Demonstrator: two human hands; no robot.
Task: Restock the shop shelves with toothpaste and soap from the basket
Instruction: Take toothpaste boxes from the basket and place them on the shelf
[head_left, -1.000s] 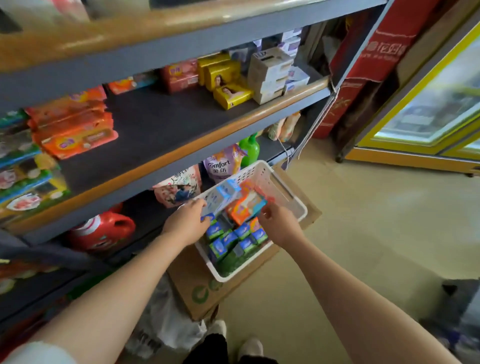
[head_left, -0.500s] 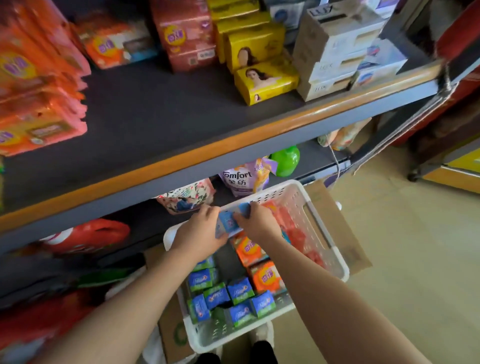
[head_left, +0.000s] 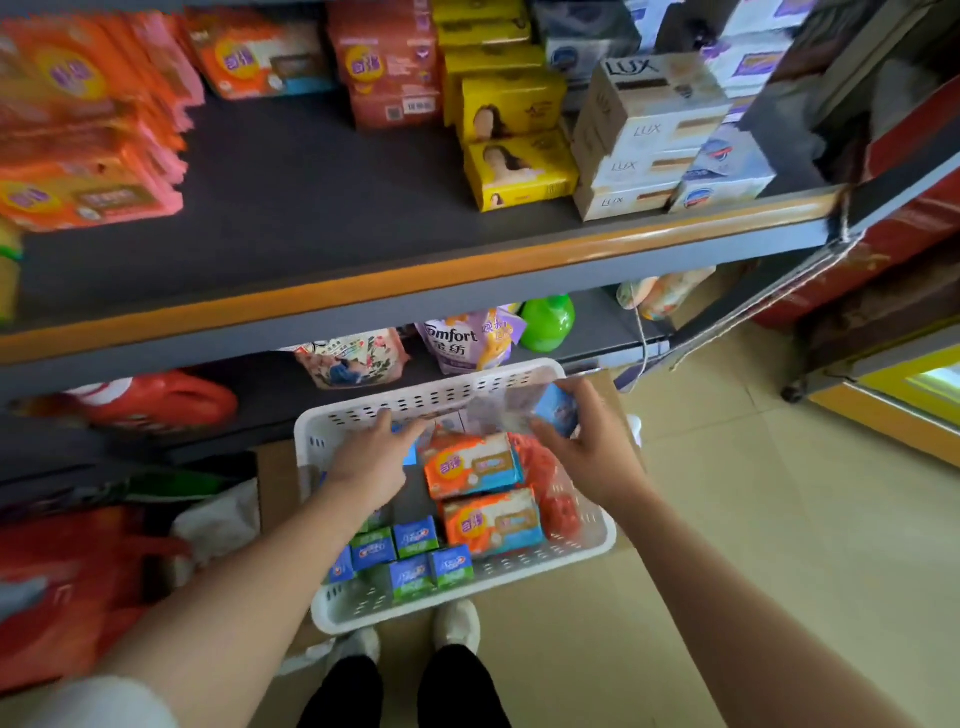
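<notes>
In the white basket (head_left: 519, 382) I count two orange soap packs (head_left: 470, 465) lying one behind the other, and about seven small blue-and-green toothpaste boxes (head_left: 413, 558) standing on end in the near left corner; the exact number is hard to tell because some are partly covered. One more pack, the blue pack (head_left: 553, 410), is held at the far right corner of the basket. It is light blue with a pale side, but it is blurred and its print cannot be read.

The right hand (head_left: 589, 447) grips this blue pack, with the thumb on the near side and the fingers curled round its far edge; the pack sits above the basket rim, just over the orange packs. The left hand (head_left: 371, 460) is inside the basket with its fingers stretched forward and holding nothing; its fingertips are near the far wall, just left of the upper orange pack. The two hands are apart.

On the shelf (head_left: 311, 202) above, orange packs are stacked at the left, and two yellow boxes (head_left: 514, 140) stand beside three white LUX boxes (head_left: 644, 140) at the right.
</notes>
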